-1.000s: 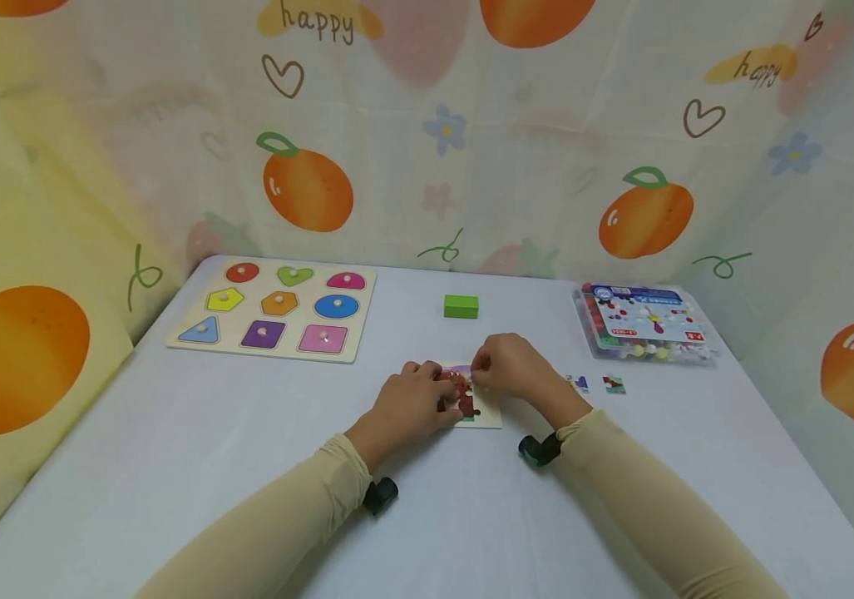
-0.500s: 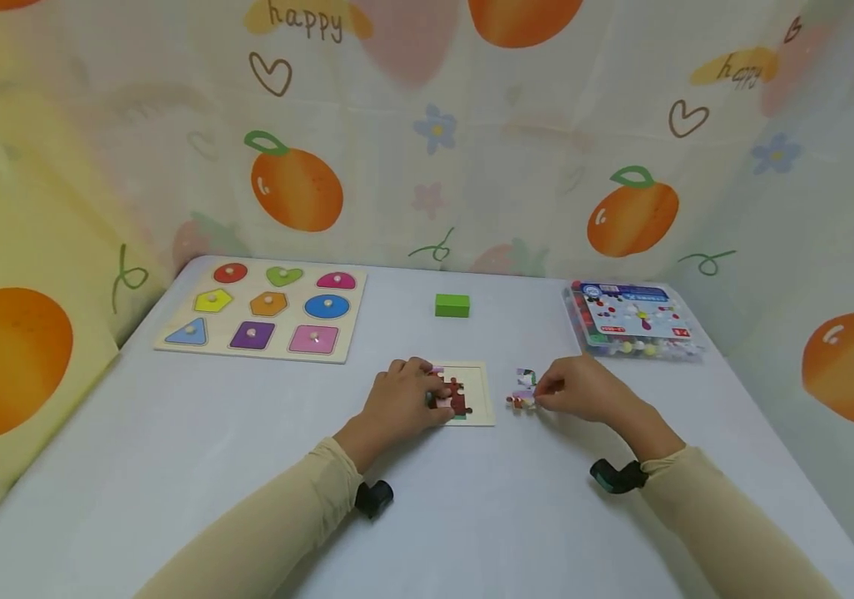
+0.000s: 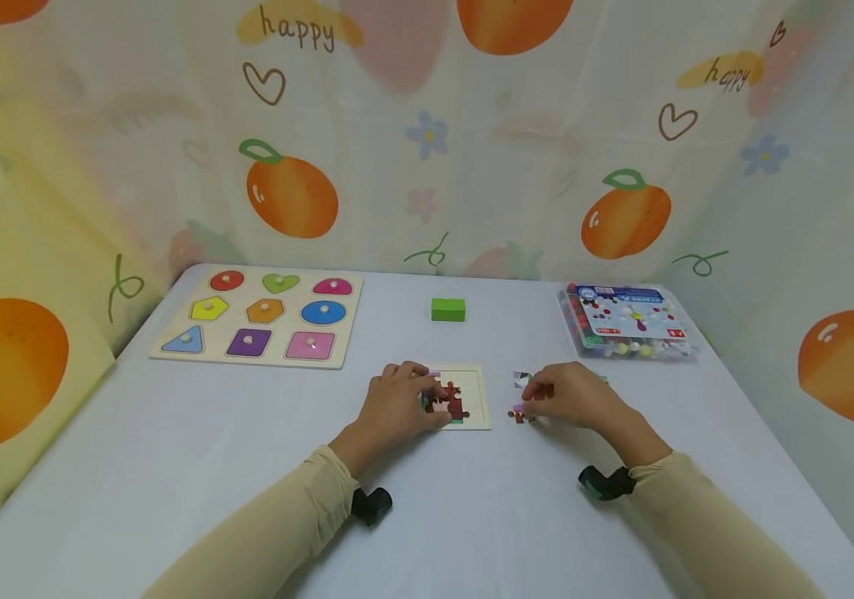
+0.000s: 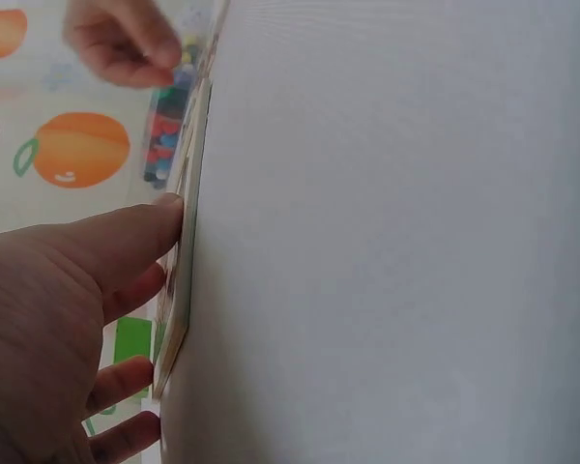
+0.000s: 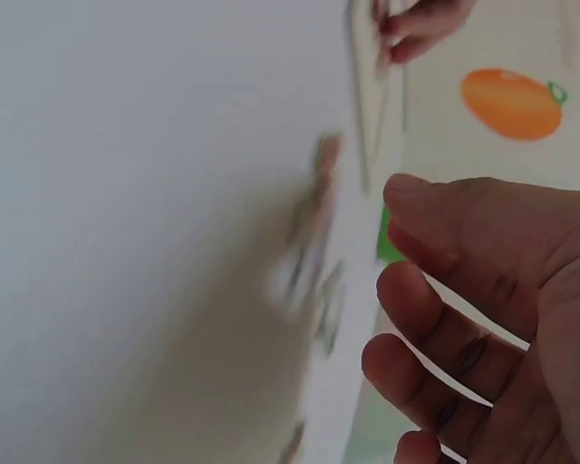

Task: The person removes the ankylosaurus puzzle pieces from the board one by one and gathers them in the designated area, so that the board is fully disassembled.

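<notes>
In the head view, my left hand holds the small pale jigsaw puzzle board by its left side, hiding that part. In the left wrist view, the thumb lies on the board's near side. Brown and reddish puzzle pieces fill part of the board. My right hand hovers over loose jigsaw pieces to the board's right. Seen in the right wrist view, its fingers are loosely bent, with nothing visible between them. Another loose piece lies just behind; these look blurred from the right wrist.
A wooden shape board with knobbed shapes lies at the back left. Behind the puzzle sits a green block. At the back right is a clear plastic box of colored parts. A fruit-print curtain hangs behind the white table.
My right hand has moved from the puzzle board rightward to the loose pieces and now hovers there. The left hand has stayed on the board. The head view has shifted slightly.
</notes>
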A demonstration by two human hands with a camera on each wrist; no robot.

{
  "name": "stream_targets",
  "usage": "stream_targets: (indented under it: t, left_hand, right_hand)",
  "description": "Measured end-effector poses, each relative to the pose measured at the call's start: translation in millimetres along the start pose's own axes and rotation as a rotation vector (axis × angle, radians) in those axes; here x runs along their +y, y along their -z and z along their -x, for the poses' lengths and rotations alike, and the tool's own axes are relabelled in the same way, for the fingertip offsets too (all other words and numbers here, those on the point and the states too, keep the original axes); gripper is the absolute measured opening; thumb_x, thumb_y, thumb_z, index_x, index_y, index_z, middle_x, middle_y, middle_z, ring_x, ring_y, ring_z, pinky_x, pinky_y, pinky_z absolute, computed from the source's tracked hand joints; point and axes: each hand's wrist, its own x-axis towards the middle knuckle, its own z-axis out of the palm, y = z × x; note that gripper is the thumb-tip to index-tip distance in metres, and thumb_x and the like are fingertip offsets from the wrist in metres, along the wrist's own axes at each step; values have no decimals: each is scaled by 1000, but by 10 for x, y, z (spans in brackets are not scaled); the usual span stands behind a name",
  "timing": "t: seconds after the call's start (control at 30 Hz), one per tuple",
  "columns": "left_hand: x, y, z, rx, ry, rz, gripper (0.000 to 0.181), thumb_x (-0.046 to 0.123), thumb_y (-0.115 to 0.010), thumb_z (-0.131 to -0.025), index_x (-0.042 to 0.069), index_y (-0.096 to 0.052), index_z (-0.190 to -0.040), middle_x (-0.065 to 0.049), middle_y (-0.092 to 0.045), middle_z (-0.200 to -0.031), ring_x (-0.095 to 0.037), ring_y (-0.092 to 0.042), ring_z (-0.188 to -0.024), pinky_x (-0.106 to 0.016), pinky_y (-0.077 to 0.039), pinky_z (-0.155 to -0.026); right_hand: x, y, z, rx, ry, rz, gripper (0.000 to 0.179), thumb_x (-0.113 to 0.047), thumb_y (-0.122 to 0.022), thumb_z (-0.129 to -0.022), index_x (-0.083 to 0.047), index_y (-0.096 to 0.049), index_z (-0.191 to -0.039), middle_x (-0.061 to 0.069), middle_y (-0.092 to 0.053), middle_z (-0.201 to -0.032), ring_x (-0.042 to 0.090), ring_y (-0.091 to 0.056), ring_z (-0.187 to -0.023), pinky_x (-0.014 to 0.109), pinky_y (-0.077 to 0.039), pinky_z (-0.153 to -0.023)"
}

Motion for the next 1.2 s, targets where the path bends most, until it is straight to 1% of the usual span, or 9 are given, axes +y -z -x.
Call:
stream_targets:
  t: [0.07,0.13,0.27,0.37,0.53,0.73,0.83,1.07,1.2]
  left_hand:
    - [-4,0,-1,6,-2,-6,38,51,-78,-79,28,-73,-109,-3,-54,-131,-29,-44,-120,-49,-35,-99]
    - [-11,-7,-5,13,-2,-12,44,52,-78,-78,25,-71,-112,-3,-55,-129,-29,-45,-119,-50,-36,-98]
    - [-37,-42,-18,27,3,-22,60,56,-77,-77,19,-65,-123,0,-57,-130,-25,-46,-118,-47,-37,-97]
    - [-52,-76,-22,29,-7,-17,65,59,-75,-78,19,-63,-128,2,-56,-133,-23,-46,-119,-44,-38,-96]
    - [-58,-83,-3,29,-34,11,62,58,-69,-83,19,-63,-131,0,-55,-136,-25,-45,-122,-46,-37,-97]
    - [-117,-48,36,57,-48,-28,56,54,-69,-85,19,-65,-128,1,-56,-135,-25,-46,-122,-47,-39,-95]
    - [-128,-35,38,52,-52,-41,54,55,-69,-84,19,-65,-125,1,-55,-135,-24,-46,-122,-47,-39,-94]
    - [-88,-17,31,35,-28,-39,51,53,-72,-83,19,-67,-120,0,-56,-133,-25,-47,-120,-47,-40,-93]
    - [-51,-22,23,31,-3,-52,50,52,-73,-81,19,-68,-118,-1,-56,-133,-26,-47,-120,-47,-40,-95]
  right_hand:
    - [-148,-33,-94,-2,5,3,5,-22,-77,-86,-20,-74,-88,-9,-61,-75,12,-53,-67,30,-46,-59]
    - [-300,-82,-212,-27,11,6,7,-23,-75,-88,-18,-75,-92,-8,-62,-77,13,-55,-63,31,-47,-58]
    - [-527,-209,-448,-43,31,64,15,-25,-71,-90,-15,-76,-101,-5,-67,-86,12,-56,-69,30,-48,-66]
    - [-599,-276,-552,-20,24,105,17,-23,-71,-90,-13,-76,-102,-4,-68,-89,13,-54,-76,30,-47,-71]
    - [-631,-333,-591,4,-13,106,12,-21,-73,-88,-14,-77,-96,-5,-67,-84,13,-54,-75,31,-47,-71]
    - [-681,-383,-640,11,18,121,10,-22,-74,-88,-15,-78,-93,-7,-68,-85,12,-56,-79,32,-48,-76]
    - [-703,-383,-663,8,21,135,9,-21,-74,-88,-14,-77,-92,-7,-67,-84,13,-56,-79,33,-48,-77]
    - [-747,-391,-686,-30,-27,174,9,-23,-73,-86,-15,-76,-89,-7,-61,-75,14,-53,-74,30,-45,-65]
    - [-781,-371,-669,-8,-28,201,10,-25,-74,-86,-15,-75,-89,-7,-58,-71,15,-52,-72,30,-44,-63]
